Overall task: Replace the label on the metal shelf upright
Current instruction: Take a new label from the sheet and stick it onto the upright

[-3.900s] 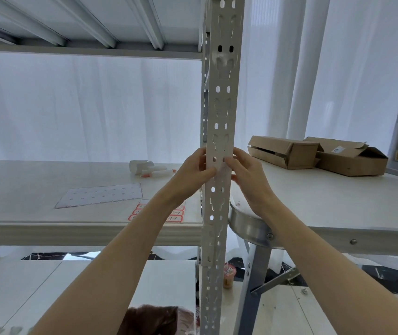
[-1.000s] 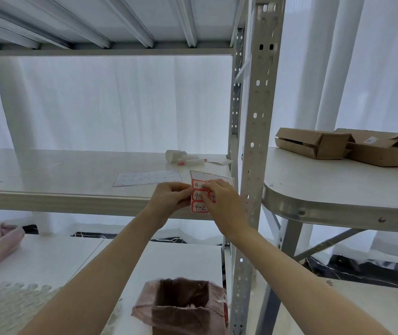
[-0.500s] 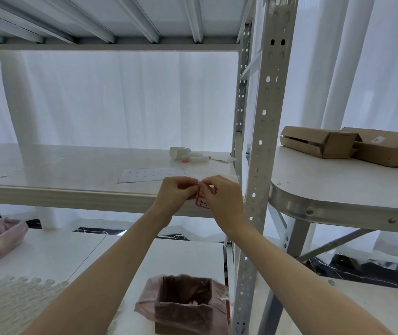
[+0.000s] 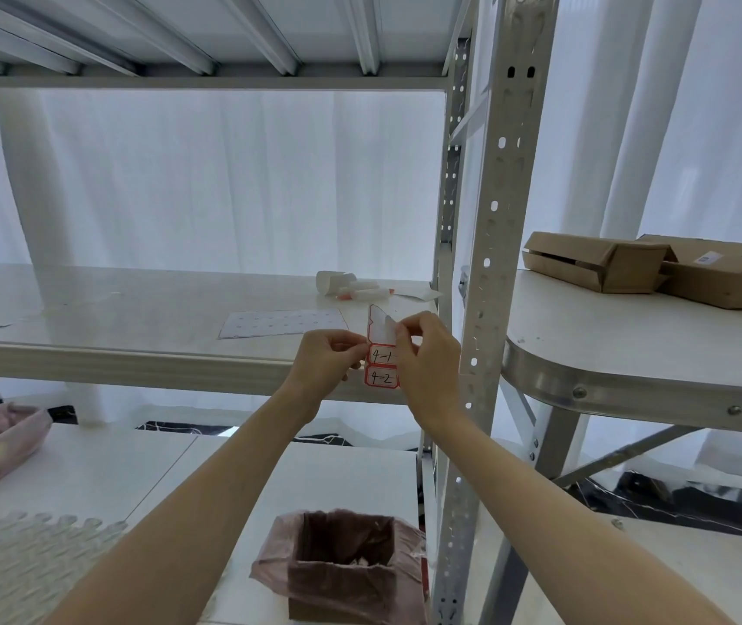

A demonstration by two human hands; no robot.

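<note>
Two red-bordered labels, handwritten 4-1 and 4-2, show on the lower part of a narrow label strip held upright at the centre of the frame. The upper part of the strip is bare pale backing, and a pale flap stands lifted from it near the top. I cannot tell whether that flap is a label.

The left hand pinches the left edge of the strip beside the 4-1 label, fingers curled. The right hand covers the right edge of the strip, and its thumb and forefinger pinch at the lifted flap.

Just right of the right hand stands the perforated metal shelf upright, running from the top of the frame to the bottom. I read the hand as near it but apart from it.

Behind the hands lies the white shelf board. It carries a white dotted sheet, a small white roll and a pen.

At the right of the frame, a round-cornered table with a metal rim bears two cardboard boxes.

At bottom centre sits a box lined with a pink plastic bag. Bubble wrap lies at lower left.
</note>
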